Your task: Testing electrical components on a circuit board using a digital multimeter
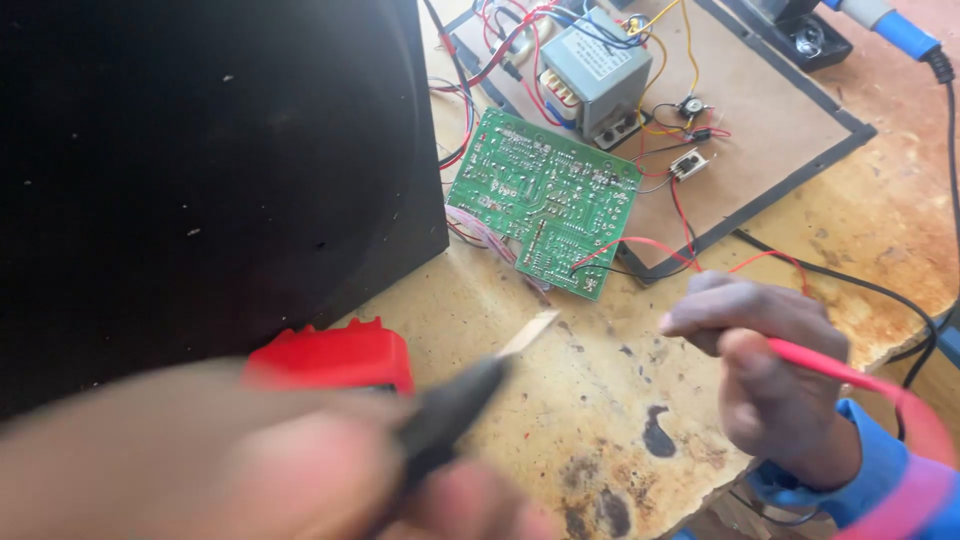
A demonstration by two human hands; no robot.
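Observation:
My left hand [250, 460] is close to the camera and blurred, gripping a black probe [450, 405] whose metal tip [527, 333] points toward a green circuit board [545, 195]. My right hand [770, 385] holds a red probe [830, 365] at the table's right side, a little below the board. A red meter [335, 358] lies on the table just beyond my left hand. The green board lies solder side up, with red and black wires leading off it.
A large black box [200, 170] fills the left. A brown panel [790, 120] at the back carries a grey transformer [595, 65], a small switch [689, 163] and many wires. A black cable [850, 285] crosses the stained wooden table [600, 430]. A blue-handled tool [900, 30] lies top right.

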